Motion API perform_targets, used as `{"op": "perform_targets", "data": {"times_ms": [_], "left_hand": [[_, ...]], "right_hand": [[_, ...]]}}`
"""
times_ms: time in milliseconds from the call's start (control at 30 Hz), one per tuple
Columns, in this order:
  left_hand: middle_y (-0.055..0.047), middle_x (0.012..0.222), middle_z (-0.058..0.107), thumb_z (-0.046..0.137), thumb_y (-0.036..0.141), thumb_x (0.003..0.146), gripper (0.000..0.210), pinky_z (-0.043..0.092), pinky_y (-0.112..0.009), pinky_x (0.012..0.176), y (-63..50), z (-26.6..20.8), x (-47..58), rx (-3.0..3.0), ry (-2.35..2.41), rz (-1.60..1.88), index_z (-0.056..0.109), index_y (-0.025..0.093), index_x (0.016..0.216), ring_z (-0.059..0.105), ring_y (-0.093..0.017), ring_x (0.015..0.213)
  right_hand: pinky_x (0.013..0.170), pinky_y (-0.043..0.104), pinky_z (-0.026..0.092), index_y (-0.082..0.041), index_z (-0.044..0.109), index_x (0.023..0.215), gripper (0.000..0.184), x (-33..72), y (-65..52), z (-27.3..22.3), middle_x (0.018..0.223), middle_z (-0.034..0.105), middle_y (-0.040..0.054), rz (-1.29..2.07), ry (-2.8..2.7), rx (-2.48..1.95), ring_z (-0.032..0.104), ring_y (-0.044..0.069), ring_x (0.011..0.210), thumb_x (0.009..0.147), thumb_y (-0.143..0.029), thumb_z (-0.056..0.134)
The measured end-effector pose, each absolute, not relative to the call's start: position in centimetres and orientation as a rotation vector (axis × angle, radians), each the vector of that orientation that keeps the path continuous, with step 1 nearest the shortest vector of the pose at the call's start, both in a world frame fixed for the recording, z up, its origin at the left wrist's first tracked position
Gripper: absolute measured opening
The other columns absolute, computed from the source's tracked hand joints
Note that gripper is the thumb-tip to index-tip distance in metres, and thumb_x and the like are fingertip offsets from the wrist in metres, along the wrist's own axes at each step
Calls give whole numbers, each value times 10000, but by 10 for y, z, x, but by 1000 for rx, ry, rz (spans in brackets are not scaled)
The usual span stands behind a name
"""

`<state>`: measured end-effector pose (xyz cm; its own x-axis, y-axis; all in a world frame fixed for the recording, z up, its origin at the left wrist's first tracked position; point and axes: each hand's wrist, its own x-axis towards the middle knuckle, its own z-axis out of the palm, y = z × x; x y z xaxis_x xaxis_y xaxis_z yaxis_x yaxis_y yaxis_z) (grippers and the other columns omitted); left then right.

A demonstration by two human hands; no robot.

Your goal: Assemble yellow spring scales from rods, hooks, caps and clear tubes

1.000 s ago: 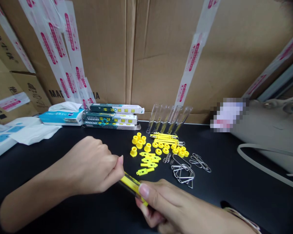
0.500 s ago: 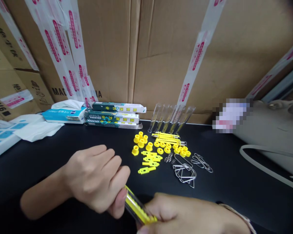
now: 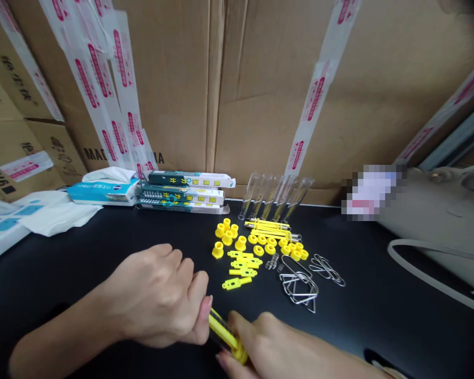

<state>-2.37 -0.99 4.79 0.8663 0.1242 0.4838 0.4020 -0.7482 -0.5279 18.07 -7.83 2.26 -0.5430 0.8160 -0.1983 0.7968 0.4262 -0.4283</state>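
Note:
Between my two hands is a clear-tubed spring scale [image 3: 221, 327] with a yellow core, held at a slant near the front of the table. My left hand [image 3: 161, 297] is closed in a fist around its upper end and hides that end. With thumb and fingers, my right hand [image 3: 274, 342] grips the lower end, where a yellow cap or collar shows. Beyond the hands lie flat yellow pieces with slots [image 3: 237, 283], flanged yellow caps [image 3: 218, 250], yellow rings [image 3: 258, 250], small springs [image 3: 272, 261] and bent metal hooks [image 3: 300, 287].
Several clear tubes [image 3: 266, 197] stand at the back, behind yellow rods with metal ends [image 3: 274, 234]. Left of them are stacked narrow boxes [image 3: 181, 195] and a blue tissue pack [image 3: 102, 192]. A power strip [image 3: 3, 226] lies far left, a grey bag [image 3: 430, 221] right. Cardboard [image 3: 260, 105] walls the back.
Both hands still hold the spring scale. The right hand has shifted its grip, and its thumb now shows below the yellow end. The whole view has tilted slightly.

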Motion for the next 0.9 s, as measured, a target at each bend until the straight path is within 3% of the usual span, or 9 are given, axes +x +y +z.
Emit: {"op": "perform_targets", "data": {"times_ms": [100,233,400,500,567,633,733,800,900], "left_hand": [[-14,422,458,388,170,831,359,291,-376,386,-16,55,-21,-2403,-376,-500,523,242,507,432,-207,347],[-18,395,478,375,150,850,394,271,-375,376,-16,60,-20,-2393,-449,-469,522,244,497,465,-222,304],[-9,411,542,390,185,950,420,129,-352,423,4,60,-31,-2501,-563,-366,525,222,554,470,-186,296],[7,538,600,476,335,975,257,236,-318,480,20,65,-44,-2615,-803,-377,575,211,772,534,-179,437],[-15,655,612,442,348,976,238,345,-327,592,29,72,-53,-2602,-873,-382,572,205,838,568,-203,579],[-58,816,615,382,291,992,253,393,-390,777,37,81,-62,-2490,-893,-309,599,195,903,567,-246,780],[-99,906,563,407,342,1002,281,378,-517,874,48,94,-74,-2204,-1003,-316,636,179,987,509,-309,886],[-179,1045,529,342,289,1011,349,386,-595,848,57,101,-80,-2029,-1156,-244,640,147,1126,479,-396,1006],[-218,1152,477,277,126,980,443,433,-546,814,71,107,-81,-2111,-1182,-197,607,152,1275,465,-408,1087]], "right_hand": [[296,239,98,-170,590,842,132,176,-83,11,502,412,-81,347,-2717,-1427,176,59,321,904,-286,593],[328,307,112,-173,545,863,99,180,-90,-5,492,567,-26,-216,-2673,-1292,381,117,282,942,-229,525],[363,338,95,-174,511,848,242,183,-82,-11,451,541,-11,-553,-2539,-1271,482,165,271,1008,-125,336],[350,341,140,-187,510,826,346,185,-75,1,455,560,3,-452,-2520,-1288,534,199,285,1064,-225,262],[336,326,194,-186,521,870,325,189,-74,13,468,585,-6,-235,-2479,-1364,550,197,299,1068,-241,269],[339,286,273,-195,521,908,280,193,-77,24,508,625,-14,29,-2388,-1437,580,176,341,1062,-225,290],[441,227,420,-209,541,936,283,199,-82,29,631,699,9,282,-2274,-1433,652,152,479,1060,-221,287],[511,218,473,-217,562,957,288,199,-84,23,675,712,16,348,-2245,-1399,664,148,533,1061,-245,294],[475,206,463,-235,565,909,207,196,-85,6,614,677,-17,412,-2286,-1313,634,139,485,1028,-282,403]]}}
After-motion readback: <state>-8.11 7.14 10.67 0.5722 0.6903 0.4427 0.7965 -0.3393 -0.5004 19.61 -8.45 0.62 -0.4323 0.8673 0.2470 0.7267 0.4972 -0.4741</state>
